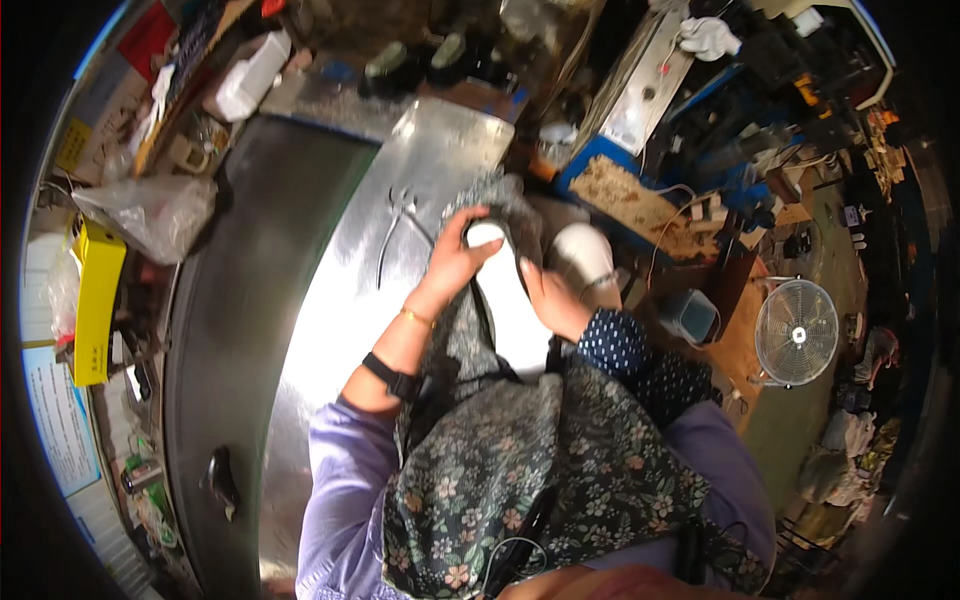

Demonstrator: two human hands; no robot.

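Seated at a bare-metal worktop [335,300], a person in a floral apron [470,450] and lilac sleeves steadies a white sole-shaped shoe part [508,310] over the lap, just beyond the worktop's right edge, its long axis slanting from upper left to lower right. The left hand [450,265] reaches up from a bent elbow, its forearm bare but for a black wristband [390,377] and a thin bangle [416,318]; its fingers curl over the far end in a grasp, the thumb laid across the white face. The right hand [562,305], emerging from a dotted dark cuff [613,341], angles in from the right with one digit extended along the part's edge; the rest are hidden, and whether they grip cannot be told. A second rounded white piece [582,250] sits just beyond that hand. Long-handled pincers [402,212] lie on the worktop near its right edge, beside the left hand. Past the worktop's left edge runs a dark belt [240,300], a small black object [219,482] resting at its near end. Beyond the belt's left edge, a translucent plastic bag [155,215] bulges, its contents unclear, above an upright yellow box [98,310] whose inside is out of sight. At right, a grey bucket [690,318] stands near a round fan [797,333], what it holds too indistinct to tell
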